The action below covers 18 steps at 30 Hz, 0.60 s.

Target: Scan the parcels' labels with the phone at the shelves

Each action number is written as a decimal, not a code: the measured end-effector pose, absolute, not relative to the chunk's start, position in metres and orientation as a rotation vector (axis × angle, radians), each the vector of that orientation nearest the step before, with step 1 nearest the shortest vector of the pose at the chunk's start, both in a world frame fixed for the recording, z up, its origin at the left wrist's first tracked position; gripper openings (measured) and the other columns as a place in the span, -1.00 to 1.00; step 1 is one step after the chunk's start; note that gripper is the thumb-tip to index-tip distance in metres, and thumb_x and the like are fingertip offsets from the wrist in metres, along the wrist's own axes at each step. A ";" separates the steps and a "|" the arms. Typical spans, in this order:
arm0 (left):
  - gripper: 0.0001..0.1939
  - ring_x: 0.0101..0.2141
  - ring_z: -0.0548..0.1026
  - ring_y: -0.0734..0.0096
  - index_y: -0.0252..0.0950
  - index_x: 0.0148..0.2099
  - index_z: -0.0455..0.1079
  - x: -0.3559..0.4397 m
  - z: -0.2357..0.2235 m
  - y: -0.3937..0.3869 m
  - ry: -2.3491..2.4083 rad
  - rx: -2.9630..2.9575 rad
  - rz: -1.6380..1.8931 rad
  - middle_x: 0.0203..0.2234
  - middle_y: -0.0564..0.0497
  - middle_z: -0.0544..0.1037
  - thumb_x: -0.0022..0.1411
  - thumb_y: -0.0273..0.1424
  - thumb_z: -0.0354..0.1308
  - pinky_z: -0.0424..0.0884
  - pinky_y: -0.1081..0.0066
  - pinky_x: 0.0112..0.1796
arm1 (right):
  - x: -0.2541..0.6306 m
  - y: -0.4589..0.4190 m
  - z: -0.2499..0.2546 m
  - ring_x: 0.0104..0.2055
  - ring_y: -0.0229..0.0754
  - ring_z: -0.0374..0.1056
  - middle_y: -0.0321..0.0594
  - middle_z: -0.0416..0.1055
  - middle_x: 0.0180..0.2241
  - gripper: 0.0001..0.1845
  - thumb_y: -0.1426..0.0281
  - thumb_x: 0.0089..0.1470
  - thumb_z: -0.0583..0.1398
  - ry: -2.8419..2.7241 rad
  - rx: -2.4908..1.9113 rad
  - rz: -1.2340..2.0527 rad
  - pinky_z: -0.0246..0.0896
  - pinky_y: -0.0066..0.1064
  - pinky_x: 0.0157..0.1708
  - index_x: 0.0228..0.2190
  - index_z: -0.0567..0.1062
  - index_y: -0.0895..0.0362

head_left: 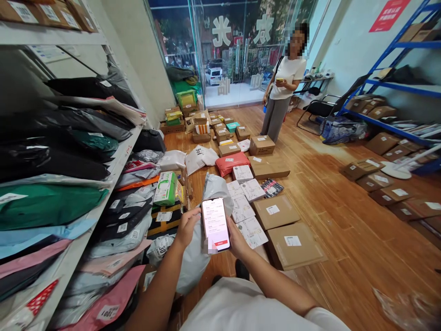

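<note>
I hold a smartphone (215,225) upright in front of me, its lit screen showing a white page with red text and a red button. My left hand (186,226) curls against the phone's left edge. My right hand (237,240) grips its right edge and lower back. Beneath the phone a grey plastic mailer bag (196,257) lies on the floor. White printed parcels (246,209) and flat cardboard boxes (292,243) sit just to the right of my hands.
A shelf rack (113,165) packed with soft mailer bags fills the left. Boxes and parcels cover the wooden floor toward the glass door. A person (284,87) stands at the back looking at a phone. Blue shelving (396,82), a chair (327,108) and more boxes line the right.
</note>
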<state>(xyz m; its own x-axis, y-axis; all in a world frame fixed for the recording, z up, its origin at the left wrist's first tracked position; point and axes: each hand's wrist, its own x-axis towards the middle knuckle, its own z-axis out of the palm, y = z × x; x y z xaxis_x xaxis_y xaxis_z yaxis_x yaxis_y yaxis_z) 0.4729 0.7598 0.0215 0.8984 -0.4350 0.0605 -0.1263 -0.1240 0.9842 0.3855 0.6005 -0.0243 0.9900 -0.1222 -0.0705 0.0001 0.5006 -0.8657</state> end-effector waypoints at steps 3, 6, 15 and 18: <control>-0.59 -0.10 0.50 0.14 -0.39 -0.17 0.54 0.474 0.017 0.762 -0.405 1.697 -0.245 -0.21 -0.09 0.62 0.19 -0.33 -0.10 0.34 0.27 -0.06 | 0.385 0.604 -0.022 0.19 -0.06 0.24 -0.21 0.40 0.10 -0.53 0.05 0.17 0.14 0.148 -0.896 -0.009 0.00 -0.13 0.23 0.03 0.44 0.00; -0.58 -0.04 0.48 0.17 -0.38 -0.13 0.53 0.474 0.016 0.763 -0.381 1.719 -0.193 -0.14 -0.11 0.61 0.27 -0.33 -0.14 0.31 0.25 0.02 | 0.380 0.602 -0.016 0.05 0.02 0.39 -0.17 0.51 -0.01 -0.49 0.02 0.12 0.16 0.155 -0.644 0.167 0.11 -0.03 0.16 0.00 0.47 0.03; -0.56 -0.05 0.54 0.23 -0.23 0.10 0.41 0.474 0.006 0.768 -0.477 2.081 0.086 -0.03 -0.10 0.57 0.21 -0.20 0.18 0.41 0.30 -0.03 | 0.379 0.521 -0.020 -0.16 0.07 0.50 -0.07 0.55 -0.10 -0.45 -0.01 -0.11 0.26 0.223 -0.464 0.332 0.25 -0.02 0.03 -0.15 0.57 0.07; -0.77 -0.27 0.61 0.23 -0.21 -0.19 0.57 0.473 -0.001 0.766 -0.531 2.117 0.119 -0.30 -0.06 0.66 0.18 -0.22 0.22 0.47 0.33 -0.19 | 0.399 0.480 -0.040 -0.16 0.14 0.50 -0.01 0.59 -0.19 -0.45 0.06 -0.24 0.35 0.366 -0.609 0.290 0.24 0.03 0.03 -0.19 0.58 0.07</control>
